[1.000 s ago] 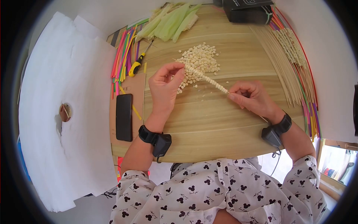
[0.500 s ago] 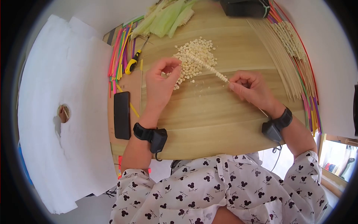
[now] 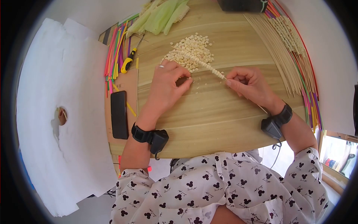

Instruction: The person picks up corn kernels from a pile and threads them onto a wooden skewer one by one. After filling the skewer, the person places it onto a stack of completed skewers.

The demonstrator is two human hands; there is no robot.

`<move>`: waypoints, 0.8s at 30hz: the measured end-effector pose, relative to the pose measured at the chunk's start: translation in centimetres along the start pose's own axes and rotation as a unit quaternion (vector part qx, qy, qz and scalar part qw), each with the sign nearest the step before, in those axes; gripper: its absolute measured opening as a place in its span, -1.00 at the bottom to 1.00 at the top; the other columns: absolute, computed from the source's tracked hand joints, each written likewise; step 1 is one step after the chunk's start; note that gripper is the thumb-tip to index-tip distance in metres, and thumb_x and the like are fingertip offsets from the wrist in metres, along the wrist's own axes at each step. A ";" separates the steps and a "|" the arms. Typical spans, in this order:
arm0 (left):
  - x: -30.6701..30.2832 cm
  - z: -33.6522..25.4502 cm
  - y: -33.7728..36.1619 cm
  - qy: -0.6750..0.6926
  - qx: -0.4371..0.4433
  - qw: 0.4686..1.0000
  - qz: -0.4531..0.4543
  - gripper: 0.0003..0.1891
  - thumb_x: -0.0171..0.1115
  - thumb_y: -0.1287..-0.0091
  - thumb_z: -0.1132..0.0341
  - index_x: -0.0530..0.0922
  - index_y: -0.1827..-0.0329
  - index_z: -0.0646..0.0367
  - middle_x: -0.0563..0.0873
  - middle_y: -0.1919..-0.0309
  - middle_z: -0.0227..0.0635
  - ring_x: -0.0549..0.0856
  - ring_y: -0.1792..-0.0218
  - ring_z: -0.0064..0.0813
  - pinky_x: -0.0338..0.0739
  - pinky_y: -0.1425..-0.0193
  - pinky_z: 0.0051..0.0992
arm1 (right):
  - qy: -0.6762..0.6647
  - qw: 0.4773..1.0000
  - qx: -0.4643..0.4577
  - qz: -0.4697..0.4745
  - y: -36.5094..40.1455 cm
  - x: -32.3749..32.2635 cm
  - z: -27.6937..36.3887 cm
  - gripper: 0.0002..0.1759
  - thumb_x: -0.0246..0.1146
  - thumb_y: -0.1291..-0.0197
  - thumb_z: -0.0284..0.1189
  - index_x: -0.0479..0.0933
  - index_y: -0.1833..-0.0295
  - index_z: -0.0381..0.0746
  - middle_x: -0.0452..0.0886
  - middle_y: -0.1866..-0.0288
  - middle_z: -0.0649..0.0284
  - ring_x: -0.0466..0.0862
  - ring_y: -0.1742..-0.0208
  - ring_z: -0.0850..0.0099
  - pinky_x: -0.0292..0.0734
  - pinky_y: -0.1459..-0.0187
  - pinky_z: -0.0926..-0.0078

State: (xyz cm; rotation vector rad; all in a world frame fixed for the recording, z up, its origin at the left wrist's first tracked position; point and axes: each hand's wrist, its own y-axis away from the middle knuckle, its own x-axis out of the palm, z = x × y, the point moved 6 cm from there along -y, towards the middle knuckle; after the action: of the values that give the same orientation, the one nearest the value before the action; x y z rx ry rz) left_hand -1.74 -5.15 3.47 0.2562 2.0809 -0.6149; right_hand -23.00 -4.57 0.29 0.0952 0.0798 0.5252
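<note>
My right hand (image 3: 249, 85) pinches a thin wooden skewer (image 3: 262, 109) near its middle, the lower end passing out below the palm. Pale corn kernels (image 3: 212, 69) are threaded in a row along the skewer's upper part, which slants up and left to a bare tip over the kernel pile. Left of the skewer, my left hand (image 3: 170, 84) has thumb and forefinger brought together on what looks like a single small corn kernel (image 3: 190, 78), mostly covered by the fingertips. The loose pile of corn kernels (image 3: 194, 46) lies on the wooden table just beyond both hands.
Bare skewers (image 3: 274, 56) and finished kernel-threaded sticks (image 3: 287, 35) lie along the right edge. Coloured sticks (image 3: 115, 52), a yellow-black screwdriver (image 3: 128, 61) and a black phone (image 3: 119, 115) are on the left. Corn husks (image 3: 158, 18) and a black box (image 3: 242, 4) sit at the back.
My left hand has moved right and slightly nearer me, away from the pile's left edge, with its fingertips now together. The right hand keeps its hold on the skewer, almost unmoved.
</note>
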 end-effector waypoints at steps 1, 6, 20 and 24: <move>0.2 -0.2 0.0 -0.020 0.010 1.000 0.014 -0.90 0.36 -0.08 0.42 0.61 0.37 0.19 0.60 0.40 -0.33 0.52 0.23 -0.29 0.37 0.09 -0.37 | -0.003 1.000 -0.002 0.003 0.0 0.0 0.0 -0.90 0.21 -0.31 -0.49 0.52 0.28 -0.27 0.39 0.57 0.59 0.29 0.56 0.84 0.13 0.54 0.79; 0.2 -0.2 0.1 -0.010 0.013 1.000 0.009 -0.90 0.36 -0.08 0.42 0.60 0.38 0.18 0.60 0.43 -0.34 0.53 0.27 -0.31 0.37 0.09 -0.38 | -0.001 1.000 0.002 0.004 0.0 0.0 -0.1 -0.90 0.23 -0.30 -0.48 0.52 0.28 -0.26 0.38 0.57 0.60 0.28 0.55 0.84 0.12 0.53 0.79; -1.2 7.6 0.8 0.582 -0.213 0.760 -0.197 -0.82 0.25 -0.30 0.48 0.63 0.08 0.34 0.64 0.41 -0.41 0.66 0.21 -0.54 0.48 0.12 -0.62 | -0.006 1.000 -0.015 0.026 0.3 0.4 0.4 -0.92 0.22 -0.30 -0.50 0.53 0.27 -0.26 0.38 0.55 0.61 0.28 0.52 0.85 0.13 0.51 0.78; -1.4 7.7 0.9 0.599 -0.205 0.743 -0.214 -0.81 0.24 -0.31 0.49 0.61 0.05 0.35 0.67 0.33 -0.33 0.65 0.20 -0.54 0.48 0.08 -0.63 | -0.010 0.999 -0.019 0.039 0.5 0.6 0.4 -0.91 0.24 -0.30 -0.48 0.53 0.26 -0.26 0.41 0.54 0.60 0.31 0.52 0.84 0.16 0.50 0.80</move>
State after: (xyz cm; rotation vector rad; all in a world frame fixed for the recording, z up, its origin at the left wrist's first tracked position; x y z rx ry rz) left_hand 4.97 -8.35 0.83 -0.1745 3.5292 -0.1740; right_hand -22.69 -3.88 0.75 0.0674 0.0465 0.6043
